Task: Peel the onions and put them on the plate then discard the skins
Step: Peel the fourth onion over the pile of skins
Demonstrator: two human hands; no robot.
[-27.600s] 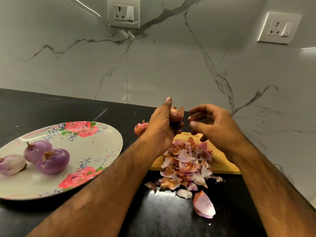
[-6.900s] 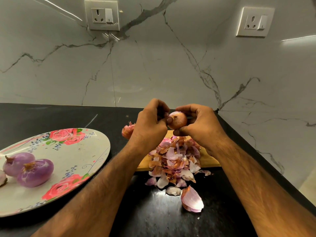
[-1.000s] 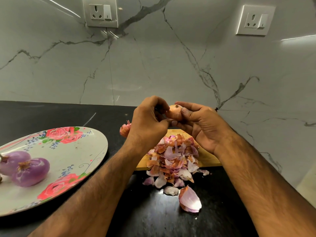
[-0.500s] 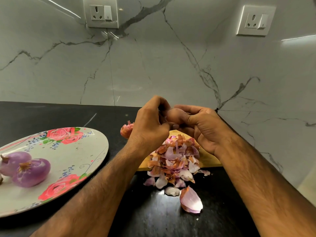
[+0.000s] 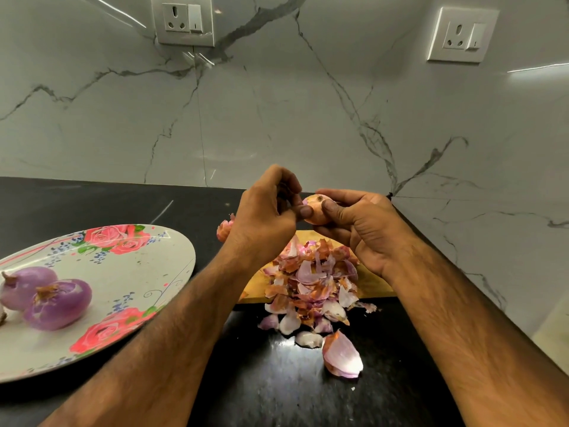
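Orange-skinned onion [image 5: 317, 209] is above the skin pile [image 5: 311, 282], gripped by your right hand [image 5: 363, 229]. You've just turned it end-up, and your left hand [image 5: 268, 217] fingers [image 5: 304, 212] now pinch its skin, so it's not plate-ready yet.

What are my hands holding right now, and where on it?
The right hand holds an onion, thumb on its front, fingers underneath. The left hand pinches at its left side, likely the skin.
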